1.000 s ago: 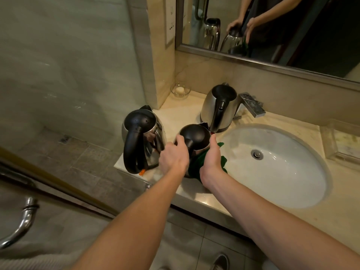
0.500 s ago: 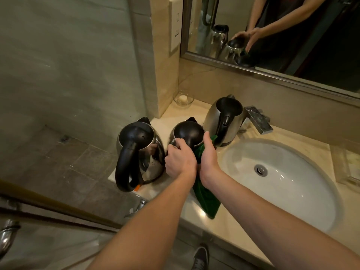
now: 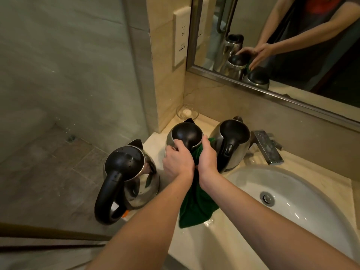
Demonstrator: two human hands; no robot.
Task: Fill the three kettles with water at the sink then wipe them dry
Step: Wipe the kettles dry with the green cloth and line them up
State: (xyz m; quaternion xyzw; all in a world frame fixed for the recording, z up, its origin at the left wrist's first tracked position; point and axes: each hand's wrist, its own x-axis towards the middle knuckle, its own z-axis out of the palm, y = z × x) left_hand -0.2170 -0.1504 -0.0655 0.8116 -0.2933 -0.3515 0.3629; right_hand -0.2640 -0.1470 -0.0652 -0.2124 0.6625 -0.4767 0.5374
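Three steel kettles with black lids stand on the beige counter left of the sink (image 3: 303, 193). The middle kettle (image 3: 187, 133) sits near the wall corner; my left hand (image 3: 178, 162) grips its handle side. My right hand (image 3: 207, 160) presses a green cloth (image 3: 196, 207) against that kettle's right flank, and the cloth hangs down onto the counter. The left kettle (image 3: 128, 180) stands at the counter's left edge with its handle toward me. The right kettle (image 3: 231, 143) stands beside the faucet (image 3: 267, 147).
A small glass dish (image 3: 187, 112) holding a white object sits in the back corner. A mirror (image 3: 282, 45) hangs above the counter and a wall socket (image 3: 180, 38) is left of it. A glass shower partition and tiled floor lie to the left.
The middle kettle has moved away from me along the counter toward the wall corner, both hands going with it. The green cloth now trails longer down the counter.
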